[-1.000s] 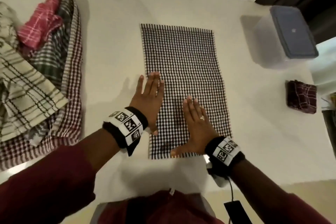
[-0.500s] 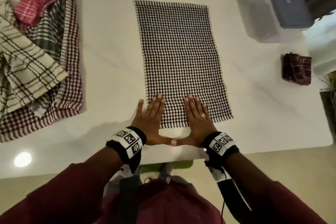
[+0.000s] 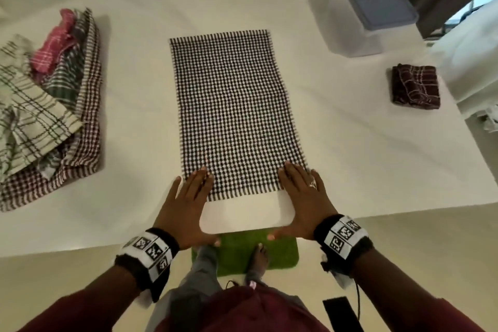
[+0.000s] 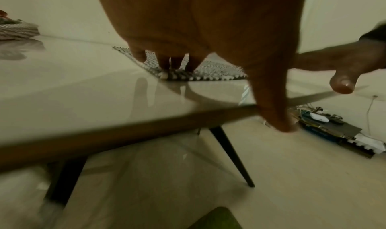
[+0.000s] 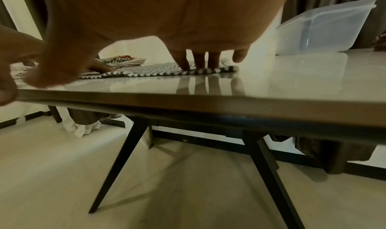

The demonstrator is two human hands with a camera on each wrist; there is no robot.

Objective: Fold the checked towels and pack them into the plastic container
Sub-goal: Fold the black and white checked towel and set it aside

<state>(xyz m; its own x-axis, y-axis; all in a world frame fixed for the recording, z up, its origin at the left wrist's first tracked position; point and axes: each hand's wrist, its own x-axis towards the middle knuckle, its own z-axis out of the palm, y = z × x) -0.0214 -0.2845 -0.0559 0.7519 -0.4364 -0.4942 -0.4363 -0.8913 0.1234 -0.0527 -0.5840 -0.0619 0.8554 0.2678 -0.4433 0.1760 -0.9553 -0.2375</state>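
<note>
Pressing flat, the left hand [image 3: 186,205] and right hand [image 3: 304,197] lay straight fingers on the near corners of the black-and-white checked towel [image 3: 234,110], gripping nothing, probably to pin it smooth before folding. It lies mid-table [image 3: 350,156], well apart from the lidded plastic container [image 3: 374,8] far right, beside a folded maroon towel [image 3: 415,87]

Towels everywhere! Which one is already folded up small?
The dark maroon checked towel at the table's right side, near the plastic container. It is a compact folded square; the black-and-white one lies spread flat, the others lie heaped on the left.
</note>
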